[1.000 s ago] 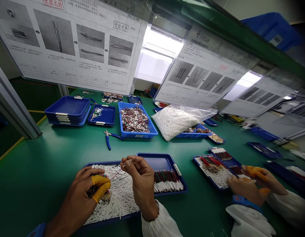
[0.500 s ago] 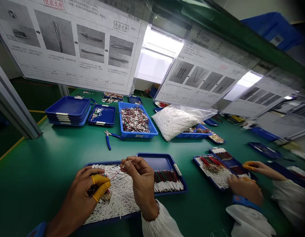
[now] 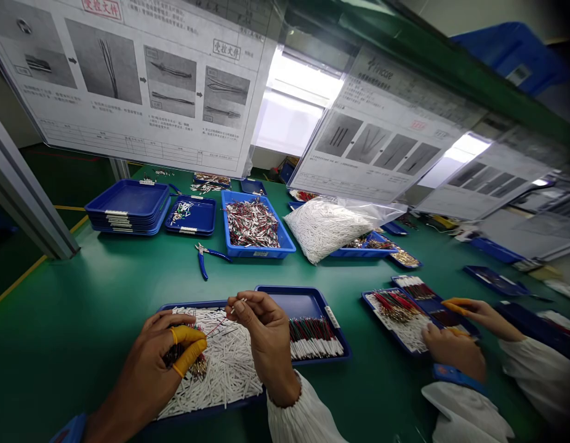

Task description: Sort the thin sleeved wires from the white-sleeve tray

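Observation:
My left hand (image 3: 160, 363), with a yellow finger cot on one finger, is closed round a bundle of thin wires with metal ends (image 3: 181, 357). It hovers over a blue tray of white sleeve tubes (image 3: 220, 363). My right hand (image 3: 261, 329) pinches one white sleeve tube (image 3: 239, 303) on a thin wire, held up above the same tray. Just right of it, a second blue tray (image 3: 308, 301) holds a row of finished red and green wires with white sleeves (image 3: 313, 338).
A co-worker's hands (image 3: 455, 347) work over trays of wires (image 3: 400, 314) at the right. Farther back lie blue-handled pliers (image 3: 204, 255), stacked blue trays (image 3: 125, 206), a bin of red and white wires (image 3: 252, 224) and a bag of white tubes (image 3: 326, 227). Instruction sheets hang overhead.
My hands have hardly moved. The co-worker's far hand with the yellow finger cot has reached forward over their trays.

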Motion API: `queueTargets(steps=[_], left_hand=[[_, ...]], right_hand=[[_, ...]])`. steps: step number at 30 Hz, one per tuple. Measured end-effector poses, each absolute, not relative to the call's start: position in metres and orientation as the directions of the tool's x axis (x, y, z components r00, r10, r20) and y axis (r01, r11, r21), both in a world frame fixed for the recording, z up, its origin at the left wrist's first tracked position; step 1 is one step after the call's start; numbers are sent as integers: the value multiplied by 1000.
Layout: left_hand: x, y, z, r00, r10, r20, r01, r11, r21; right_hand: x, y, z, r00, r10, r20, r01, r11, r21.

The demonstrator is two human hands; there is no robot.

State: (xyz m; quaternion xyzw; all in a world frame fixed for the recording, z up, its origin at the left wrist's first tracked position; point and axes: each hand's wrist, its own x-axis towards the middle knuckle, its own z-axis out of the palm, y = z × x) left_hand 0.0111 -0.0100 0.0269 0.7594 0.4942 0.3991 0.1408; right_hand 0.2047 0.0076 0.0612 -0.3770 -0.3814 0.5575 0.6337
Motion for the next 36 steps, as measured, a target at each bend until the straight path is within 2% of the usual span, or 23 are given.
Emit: queueTargets(steps=[24, 36], left_hand=[[10, -11, 24, 176, 888, 425, 658, -427, 620], [9, -11, 23, 180, 892, 414, 654, -423, 628]], right_hand=[[204, 7, 58, 80, 996, 41, -441, 73, -895], [201, 5, 60, 89, 995, 40, -383, 72, -921]])
